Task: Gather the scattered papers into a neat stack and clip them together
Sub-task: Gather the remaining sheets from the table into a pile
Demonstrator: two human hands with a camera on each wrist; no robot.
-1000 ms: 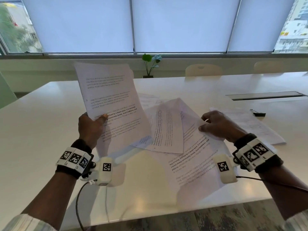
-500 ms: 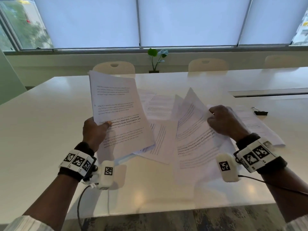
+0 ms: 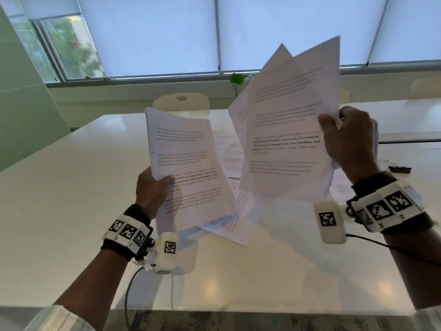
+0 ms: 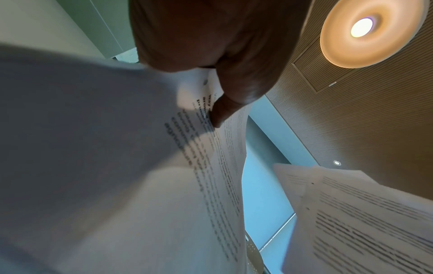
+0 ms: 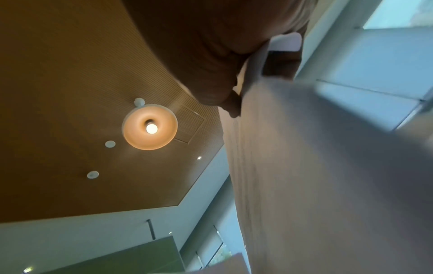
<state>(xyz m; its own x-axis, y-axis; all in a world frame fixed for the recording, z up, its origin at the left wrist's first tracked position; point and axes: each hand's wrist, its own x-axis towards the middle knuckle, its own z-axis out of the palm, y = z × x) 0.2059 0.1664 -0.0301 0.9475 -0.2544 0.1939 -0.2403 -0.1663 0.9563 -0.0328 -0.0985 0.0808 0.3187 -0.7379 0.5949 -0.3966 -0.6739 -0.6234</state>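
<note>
Head view takes in both hands raised over the white counter (image 3: 71,199). His left hand (image 3: 151,189) pinches a printed sheet (image 3: 188,163) by its edge, thumb on the text; his right hand (image 3: 350,144) grips a fanned bunch of pages (image 3: 286,130) held higher. More loose papers (image 3: 235,220) lie on the counter beneath and between them. A black binder clip (image 3: 401,169) sits beyond the right wrist. The fanned pages hide most of a small green plant (image 3: 236,80). A chair back (image 3: 181,102) stands behind. Bold print reads "slower pace"; the rest is blurred.
</note>
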